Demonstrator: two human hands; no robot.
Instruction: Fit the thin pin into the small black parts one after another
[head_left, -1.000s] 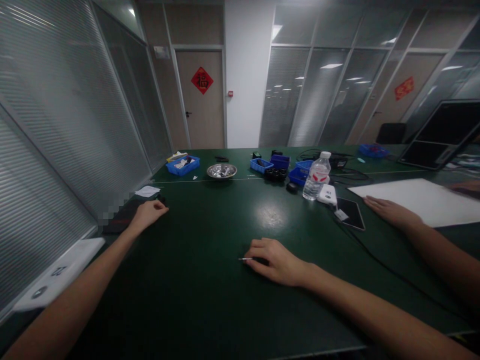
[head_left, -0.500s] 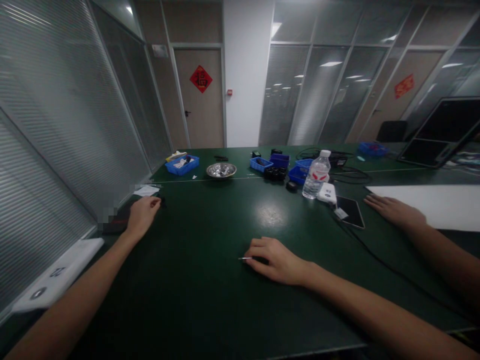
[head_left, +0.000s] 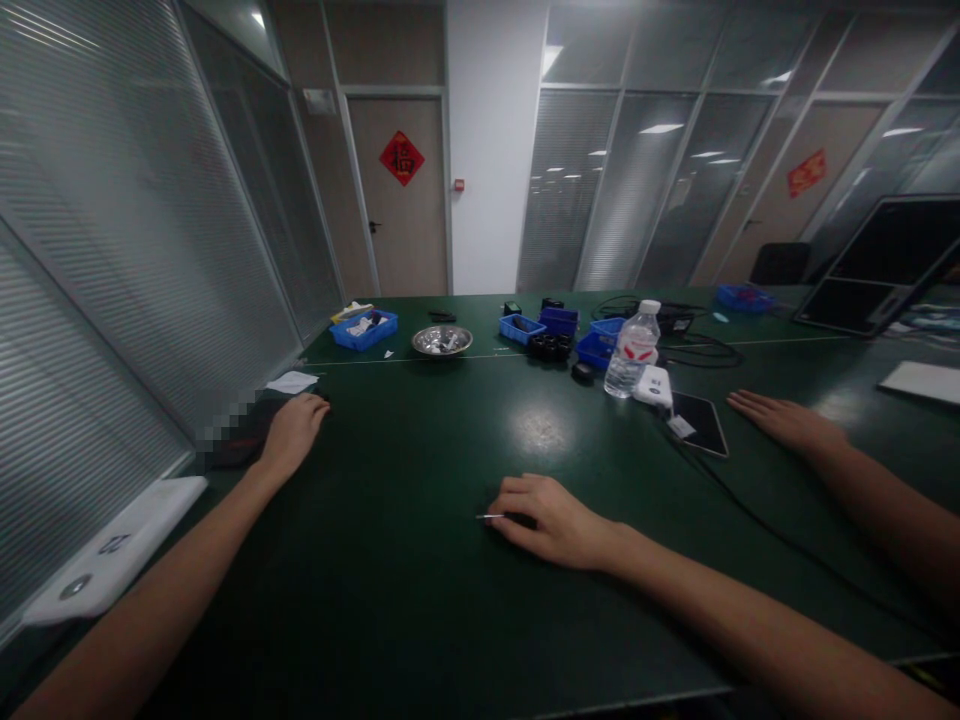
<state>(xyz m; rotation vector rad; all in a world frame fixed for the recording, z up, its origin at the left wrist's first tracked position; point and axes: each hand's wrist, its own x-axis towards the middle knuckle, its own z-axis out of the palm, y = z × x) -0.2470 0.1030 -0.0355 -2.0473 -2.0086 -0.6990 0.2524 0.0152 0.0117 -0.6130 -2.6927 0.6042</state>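
Note:
At the far left of the table, my left hand (head_left: 294, 435) has its fingers curled together beside a dark, partly blurred-out item (head_left: 244, 445) and a white paper (head_left: 292, 382). A bit of something black shows at its fingertips, too small to name. My right hand (head_left: 551, 520) rests on the green tabletop near the middle, its fingers closed round a thin silver metal rod (head_left: 491, 516). The rod's tip points left; the rest is hidden in the palm.
Another person's hand (head_left: 787, 420) lies flat at the right, beside a black tablet (head_left: 700, 425). A water bottle (head_left: 634, 350) and a white device (head_left: 652, 387) stand near it. Farther back are a metal bowl (head_left: 442, 341) and a blue basket (head_left: 364, 330). A cable (head_left: 757, 520) crosses the right side.
My left hand has rolled over slightly, its fingers now covering the small black item. The large white sheet at the right has moved off rightward. My right hand stays put.

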